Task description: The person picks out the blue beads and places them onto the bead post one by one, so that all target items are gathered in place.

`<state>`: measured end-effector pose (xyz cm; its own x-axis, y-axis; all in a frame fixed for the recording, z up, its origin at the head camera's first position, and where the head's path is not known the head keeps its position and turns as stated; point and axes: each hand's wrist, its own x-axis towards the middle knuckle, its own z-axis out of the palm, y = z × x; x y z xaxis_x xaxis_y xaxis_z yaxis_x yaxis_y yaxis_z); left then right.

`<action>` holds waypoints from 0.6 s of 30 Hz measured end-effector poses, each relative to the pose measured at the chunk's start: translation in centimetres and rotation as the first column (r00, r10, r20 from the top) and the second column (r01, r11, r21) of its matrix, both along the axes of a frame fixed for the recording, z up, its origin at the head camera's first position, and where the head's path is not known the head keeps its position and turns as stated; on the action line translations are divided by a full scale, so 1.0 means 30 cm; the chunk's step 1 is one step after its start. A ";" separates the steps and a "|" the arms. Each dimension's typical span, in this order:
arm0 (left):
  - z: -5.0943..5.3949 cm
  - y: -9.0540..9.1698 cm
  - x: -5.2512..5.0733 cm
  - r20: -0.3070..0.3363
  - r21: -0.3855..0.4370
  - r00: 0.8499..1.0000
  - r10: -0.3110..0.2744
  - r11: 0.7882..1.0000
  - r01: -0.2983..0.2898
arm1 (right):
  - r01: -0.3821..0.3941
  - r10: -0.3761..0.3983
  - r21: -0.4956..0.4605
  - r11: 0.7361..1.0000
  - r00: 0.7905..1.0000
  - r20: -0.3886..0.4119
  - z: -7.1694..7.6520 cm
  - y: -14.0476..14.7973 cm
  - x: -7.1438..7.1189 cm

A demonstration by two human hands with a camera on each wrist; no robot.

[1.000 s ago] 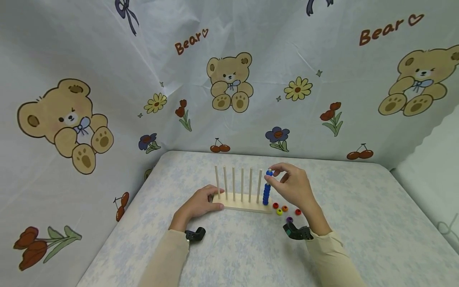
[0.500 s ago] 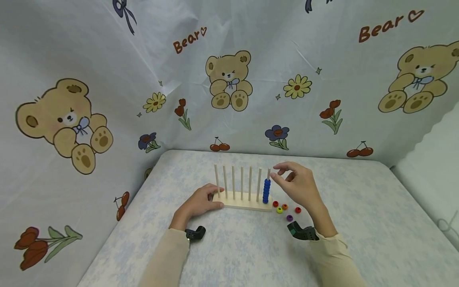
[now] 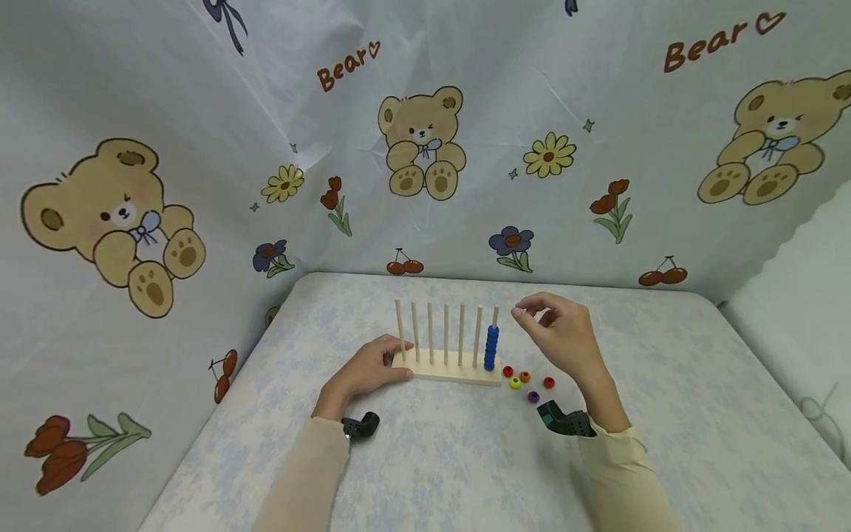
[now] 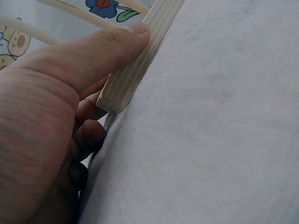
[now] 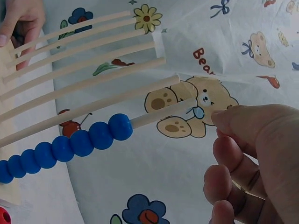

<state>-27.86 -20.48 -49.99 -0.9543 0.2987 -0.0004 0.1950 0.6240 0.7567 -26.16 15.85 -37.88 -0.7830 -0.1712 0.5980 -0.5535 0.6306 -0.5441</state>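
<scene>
A wooden peg stand (image 3: 447, 368) with a row of thin upright rods sits on the table. My left hand (image 3: 368, 367) grips its left end, thumb along the front edge; in the left wrist view the thumb (image 4: 107, 51) lies on the wood and the fingertips show beyond its end. Several blue beads (image 3: 491, 347) are stacked on the rightmost rod, whose tip sticks out above them. My right hand (image 3: 561, 332) hovers to the right of that rod, apart from it. Its fingers are loosely curled, and the right wrist view shows nothing between thumb (image 5: 229, 116) and fingers.
Several loose beads lie right of the stand: red (image 3: 508, 372), yellow (image 3: 515, 383), orange (image 3: 525, 377), another red one (image 3: 548, 382) and purple (image 3: 533, 397). Behind the table (image 3: 459, 458) hangs a bear-print cloth (image 3: 492, 89).
My right hand has let go of a blue bead, which now sits on top of the stack. The hand has drawn back to the right. My left hand keeps its grip.
</scene>
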 end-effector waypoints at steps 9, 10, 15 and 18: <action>0.011 -0.045 -0.005 -0.010 -0.023 1.000 0.009 1.000 -0.009 | 0.014 -0.013 0.040 0.999 1.000 -0.023 -0.024 0.025 0.002; 0.014 -0.059 -0.005 -0.009 -0.025 1.000 0.017 1.000 -0.018 | 0.014 -0.013 0.047 0.999 1.000 -0.028 -0.027 0.026 -0.005; 0.025 -0.108 -0.021 -0.006 -0.041 1.000 0.007 0.999 -0.007 | 0.031 -0.025 0.061 0.998 0.995 -0.096 -0.039 0.068 -0.045; 0.031 -0.125 -0.039 -0.002 -0.046 1.000 -0.012 0.999 0.012 | 0.055 -0.044 0.080 0.995 0.991 -0.124 -0.044 0.106 -0.066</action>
<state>-29.02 -24.25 -49.04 -0.9508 0.3097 -0.0117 0.2045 0.6555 0.7270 -28.15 19.05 -39.20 -0.7141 -0.1873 0.6745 -0.5792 0.6992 -0.4191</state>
